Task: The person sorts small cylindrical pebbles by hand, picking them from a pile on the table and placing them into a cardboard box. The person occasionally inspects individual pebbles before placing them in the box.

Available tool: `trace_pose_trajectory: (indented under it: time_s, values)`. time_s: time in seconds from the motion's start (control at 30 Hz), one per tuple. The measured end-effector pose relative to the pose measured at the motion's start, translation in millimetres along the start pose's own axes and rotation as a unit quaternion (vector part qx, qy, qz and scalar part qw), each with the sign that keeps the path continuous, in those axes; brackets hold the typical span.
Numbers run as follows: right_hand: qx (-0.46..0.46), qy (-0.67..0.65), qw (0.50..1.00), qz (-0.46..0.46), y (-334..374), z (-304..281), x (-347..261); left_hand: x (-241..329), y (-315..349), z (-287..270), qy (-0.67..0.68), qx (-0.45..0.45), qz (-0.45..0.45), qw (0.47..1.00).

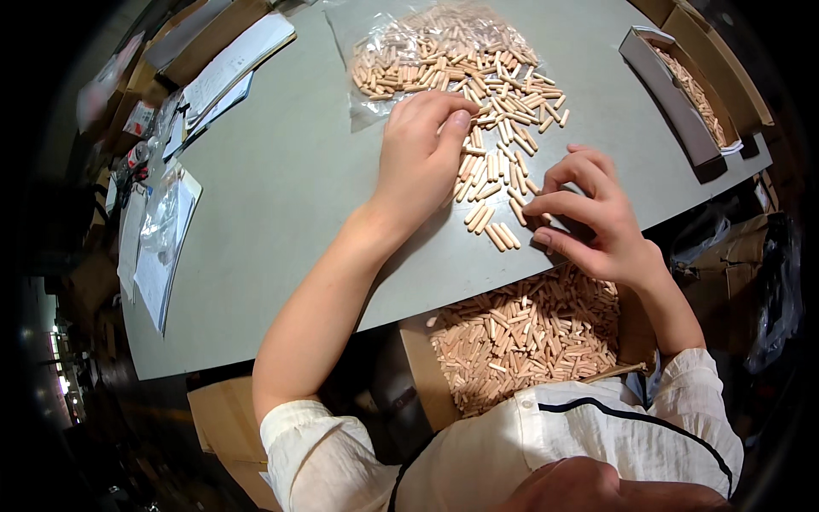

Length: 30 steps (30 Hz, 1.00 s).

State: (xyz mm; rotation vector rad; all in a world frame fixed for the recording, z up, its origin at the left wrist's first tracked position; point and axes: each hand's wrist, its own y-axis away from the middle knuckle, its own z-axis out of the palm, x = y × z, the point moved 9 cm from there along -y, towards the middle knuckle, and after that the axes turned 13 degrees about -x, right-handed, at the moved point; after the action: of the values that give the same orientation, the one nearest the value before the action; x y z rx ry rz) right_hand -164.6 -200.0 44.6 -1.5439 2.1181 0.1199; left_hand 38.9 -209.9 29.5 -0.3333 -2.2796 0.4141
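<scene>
Small wooden dowels (493,166) with rounded ends lie loose on the grey table in a trail. The trail runs from a clear plastic bag (444,51) at the far side toward the near edge. At its left flank, my left hand (421,141) rests over the dowels with fingers stretched out and the thumb beside them; the far fingertips are partly hidden. My right hand (593,213) hovers at the near right end, fingers apart and bent. Its index fingertip is at a dowel (518,212). A few dowels (502,236) lie side by side close to that hand.
Below the table's near edge stands a cardboard box (422,375) full of dowels. A long open carton (674,102) with more dowels is at the far right. Papers (243,64) and a clear-covered sheet stack (166,243) lie along the left edge.
</scene>
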Motion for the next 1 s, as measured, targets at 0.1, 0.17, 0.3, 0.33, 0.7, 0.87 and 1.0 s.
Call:
trace_pose_trajectory:
  time_s: [0.1,0.17,0.3,0.33,0.7,0.87,1.0]
  values:
    - [-0.011,-0.022,0.999,0.026,6.0,2.4,6.7,-0.6,-1.0,-0.5,0.017,0.001,-0.011,1.0]
    - [-0.012,-0.037,0.999,0.037,7.8,2.6,9.2,-1.4,-0.1,-2.0,0.01,0.005,-0.01,1.0]
    - [-0.019,-0.056,0.998,0.027,7.6,1.3,7.9,1.9,-0.4,-7.0,-0.033,0.006,0.003,0.999]
    - [-0.016,-0.068,0.997,0.026,8.3,1.6,8.4,4.7,-0.9,-6.9,-0.046,0.006,0.012,0.999]
    - [0.093,-0.508,0.855,0.038,-10.3,-9.7,35.4,43.0,10.3,17.8,0.23,-0.065,0.008,0.971]
    - [0.087,-0.436,0.895,0.027,-50.0,-16.8,34.3,36.9,10.0,23.8,0.301,-0.074,0.009,0.951]
    - [0.054,-0.498,0.865,0.017,-72.5,-10.6,29.8,26.7,9.4,17.7,0.364,-0.072,-0.03,0.928]
